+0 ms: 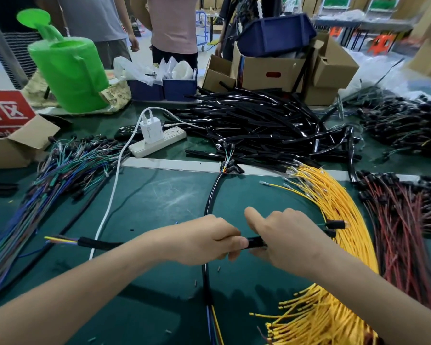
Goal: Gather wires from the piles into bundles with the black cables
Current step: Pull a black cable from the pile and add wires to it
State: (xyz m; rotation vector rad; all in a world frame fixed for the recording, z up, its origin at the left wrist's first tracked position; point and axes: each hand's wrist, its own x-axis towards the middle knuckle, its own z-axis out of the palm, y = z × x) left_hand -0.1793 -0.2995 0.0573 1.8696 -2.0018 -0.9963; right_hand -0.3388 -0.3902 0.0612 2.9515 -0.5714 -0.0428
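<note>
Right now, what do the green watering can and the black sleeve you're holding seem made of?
Green watering can: probably moulded plastic; uniform bright colour, soft sheen. Black sleeve: seemingly flexible plastic or rubber tubing; dull, slightly textured surface, coloured wires poking from its end.

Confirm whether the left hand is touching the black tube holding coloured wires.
Touching. The head view shows the left hand curled round the black tube, beside the right hand.

Bare green mat (159,195) at centre passable; flanked by mixed-colour wire pile (60,170) left, yellow wires (334,195) right, black cable heap (259,120) behind.
</note>
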